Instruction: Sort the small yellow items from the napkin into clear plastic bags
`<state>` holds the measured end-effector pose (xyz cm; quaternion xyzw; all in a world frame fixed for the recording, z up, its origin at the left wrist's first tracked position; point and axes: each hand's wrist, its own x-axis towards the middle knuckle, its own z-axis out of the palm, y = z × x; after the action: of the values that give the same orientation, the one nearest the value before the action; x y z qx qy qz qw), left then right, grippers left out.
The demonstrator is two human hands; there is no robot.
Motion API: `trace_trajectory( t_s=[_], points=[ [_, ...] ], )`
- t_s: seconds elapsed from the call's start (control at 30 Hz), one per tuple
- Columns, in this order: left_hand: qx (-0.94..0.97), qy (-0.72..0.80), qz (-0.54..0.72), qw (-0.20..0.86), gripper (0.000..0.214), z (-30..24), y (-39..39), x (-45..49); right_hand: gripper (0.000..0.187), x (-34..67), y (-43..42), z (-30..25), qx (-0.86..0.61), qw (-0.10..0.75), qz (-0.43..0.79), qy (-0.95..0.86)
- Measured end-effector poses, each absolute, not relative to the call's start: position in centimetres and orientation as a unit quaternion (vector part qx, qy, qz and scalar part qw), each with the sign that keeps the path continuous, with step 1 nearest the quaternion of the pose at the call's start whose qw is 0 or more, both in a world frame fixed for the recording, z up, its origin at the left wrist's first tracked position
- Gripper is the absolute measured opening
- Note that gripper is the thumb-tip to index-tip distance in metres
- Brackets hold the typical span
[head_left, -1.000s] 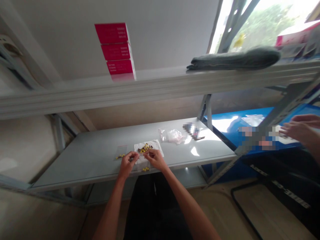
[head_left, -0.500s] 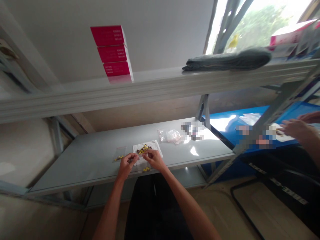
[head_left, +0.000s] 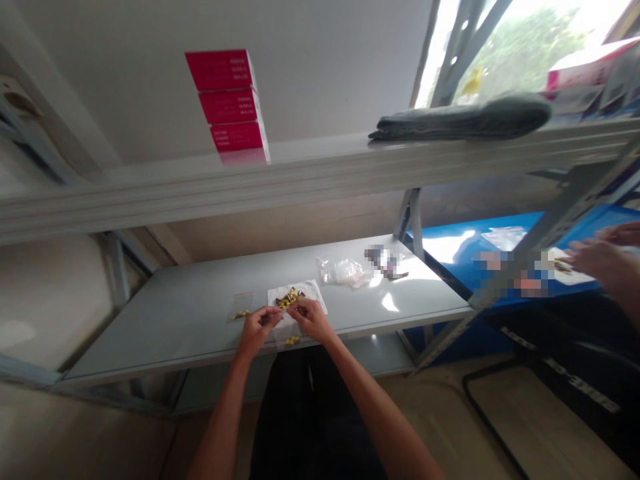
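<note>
My left hand (head_left: 257, 327) and my right hand (head_left: 311, 319) meet at the front of the grey shelf, fingertips close together. Both are closed in a pinch at the upper edge of what looks like a small clear plastic bag (head_left: 291, 341). The bag hangs below my fingers with several yellow pieces at its bottom. Just behind my fingertips, a pile of yellow-and-brown capsules (head_left: 290, 297) lies on a white cloth or tissue (head_left: 315, 293). Left of my left hand, a second clear bag (head_left: 243, 303) lies flat with several capsules in it.
Crumpled clear bags (head_left: 345, 272) lie on the grey shelf (head_left: 185, 313) to the right. Above runs an upper shelf beam (head_left: 300, 173), with stacked red boxes (head_left: 233, 107) and a folded dark cloth (head_left: 460, 120). At right, another person's hand (head_left: 600, 257) is over a blue surface (head_left: 445, 247).
My fingertips have come slightly closer together along the bag's upper edge. The view has shifted a little; the capsules and the other bag look unmoved.
</note>
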<state>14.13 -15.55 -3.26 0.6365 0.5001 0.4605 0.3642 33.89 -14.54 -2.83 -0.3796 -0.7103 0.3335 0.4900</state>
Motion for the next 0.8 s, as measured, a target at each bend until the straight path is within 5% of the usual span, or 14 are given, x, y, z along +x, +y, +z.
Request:
trace_trajectory(
  t_s=[0.8],
  points=[
    [0.590,0.517,0.488,0.382,0.036,-2.3,-14.6,11.9,0.025,35.6,-13.6,-2.3,-0.407,0.472,0.241,-0.744]
  ],
)
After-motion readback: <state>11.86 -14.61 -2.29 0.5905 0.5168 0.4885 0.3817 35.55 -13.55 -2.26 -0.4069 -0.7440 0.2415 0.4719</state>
